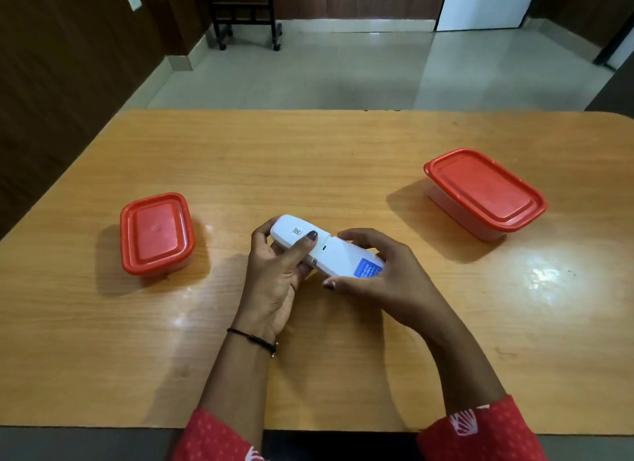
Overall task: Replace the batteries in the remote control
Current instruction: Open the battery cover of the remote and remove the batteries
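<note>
A white remote control [338,254] is held back side up just above the wooden table [308,151], at the centre. My left hand [274,275] grips its far-left end, with the thumb pressed on the back near a small code label. My right hand [377,272] holds the near-right end, where a blue sticker shows. The battery cover looks closed, with a seam across the middle. No loose batteries are visible.
A small container with a red lid [156,232] stands at the left of the table. A larger red-lidded container [483,191] stands at the right rear. Both lids are on. Tiled floor lies beyond the far table edge.
</note>
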`<state>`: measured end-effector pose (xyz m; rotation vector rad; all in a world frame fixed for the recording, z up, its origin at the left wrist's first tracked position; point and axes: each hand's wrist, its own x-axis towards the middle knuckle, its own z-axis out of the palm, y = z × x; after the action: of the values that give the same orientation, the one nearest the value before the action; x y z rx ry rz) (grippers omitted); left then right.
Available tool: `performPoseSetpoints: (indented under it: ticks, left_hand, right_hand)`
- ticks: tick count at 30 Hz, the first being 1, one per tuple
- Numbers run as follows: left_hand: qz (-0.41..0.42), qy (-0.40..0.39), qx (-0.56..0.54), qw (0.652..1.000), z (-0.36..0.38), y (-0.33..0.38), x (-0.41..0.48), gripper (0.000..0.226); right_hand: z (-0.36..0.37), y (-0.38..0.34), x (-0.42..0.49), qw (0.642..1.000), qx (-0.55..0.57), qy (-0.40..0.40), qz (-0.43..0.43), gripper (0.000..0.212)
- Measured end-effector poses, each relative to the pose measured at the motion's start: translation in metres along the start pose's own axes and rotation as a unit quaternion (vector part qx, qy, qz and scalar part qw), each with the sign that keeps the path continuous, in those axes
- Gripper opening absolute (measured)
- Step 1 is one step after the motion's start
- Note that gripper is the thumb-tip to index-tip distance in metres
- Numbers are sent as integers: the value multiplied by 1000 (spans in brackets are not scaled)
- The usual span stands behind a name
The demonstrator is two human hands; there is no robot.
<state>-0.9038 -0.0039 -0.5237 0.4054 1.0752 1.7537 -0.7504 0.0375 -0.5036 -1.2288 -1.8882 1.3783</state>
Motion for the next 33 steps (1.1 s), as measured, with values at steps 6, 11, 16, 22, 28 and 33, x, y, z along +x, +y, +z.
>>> performPoseSetpoints:
  ticks: [6, 11, 16, 22, 28, 33]
  left_hand:
    - [61, -89, 270, 957, -17, 2, 3, 84]
    - [133, -171, 544, 811, -17, 7, -2, 61]
    - [174, -158, 567, 789, -13, 5, -4, 46]
    - [141, -152, 476, 855, -13, 16, -6, 37]
    - [112, -94, 467, 872, -26, 26, -5, 41]
    - [165, 53, 644, 746, -34, 20, -1, 45]
  right_hand:
    - [-11, 7, 2, 986, -133, 41, -87, 53]
    - [-25, 11, -2, 985, -162, -17, -65, 56]
    - [-26, 15, 0, 988, -141, -1, -65, 58]
    - [-33, 18, 3, 988, -129, -20, -80, 51]
    - [-43, 22, 0, 995, -74, -21, -69, 52]
    - [-53, 19, -2, 995, -51, -72, -43, 53]
